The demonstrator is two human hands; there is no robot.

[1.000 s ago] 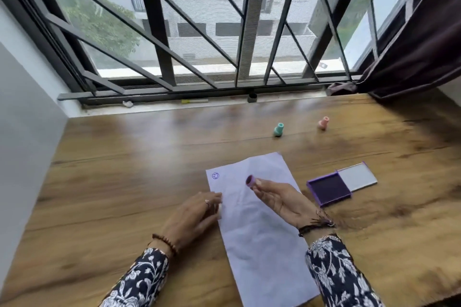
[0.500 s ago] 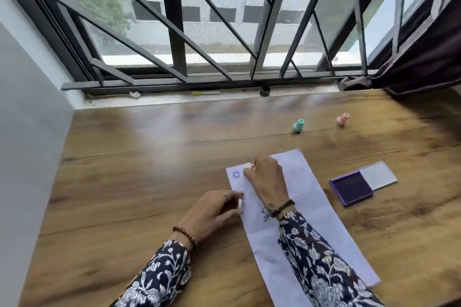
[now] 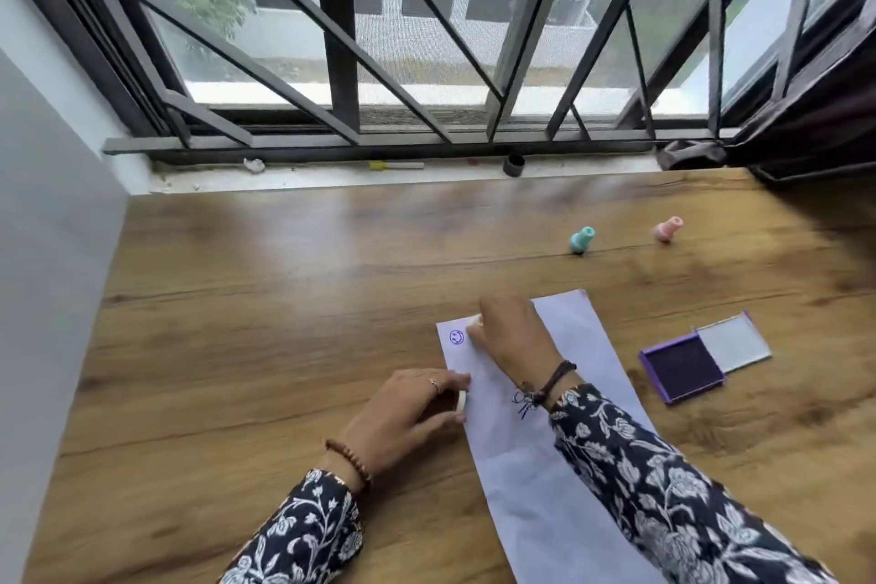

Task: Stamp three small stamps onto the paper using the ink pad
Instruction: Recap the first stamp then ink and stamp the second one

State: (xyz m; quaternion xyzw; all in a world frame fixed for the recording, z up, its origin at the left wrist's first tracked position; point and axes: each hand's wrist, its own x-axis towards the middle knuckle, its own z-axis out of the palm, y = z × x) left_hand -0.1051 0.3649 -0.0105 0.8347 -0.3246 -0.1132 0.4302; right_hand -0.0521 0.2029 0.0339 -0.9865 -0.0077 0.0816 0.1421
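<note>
A long white paper [image 3: 569, 465] lies on the wooden table [image 3: 284, 322], with one purple smiley print [image 3: 456, 337] near its far left corner. My right hand [image 3: 514, 339] is closed around a small stamp and presses down just right of that print; only a pale bit of the stamp [image 3: 474, 323] shows. My left hand [image 3: 407, 413] rests at the paper's left edge, pinching a small white piece [image 3: 460, 401]. The open purple ink pad [image 3: 682, 370] with its lid [image 3: 732, 343] sits to the right. A teal stamp [image 3: 581, 240] and a pink stamp [image 3: 667, 229] stand farther back.
The window sill behind the table holds a black cap [image 3: 514, 165], a yellow-and-white marker [image 3: 396, 165] and a crumpled scrap [image 3: 254, 165]. Metal window bars rise behind it. A dark curtain [image 3: 806, 133] hangs at the right and a grey wall [image 3: 47, 275] bounds the left.
My right hand turned over and carried the purple stamp from mid-air down onto the paper beside the smiley print, and it stays there. My left hand stayed at the paper's edge.
</note>
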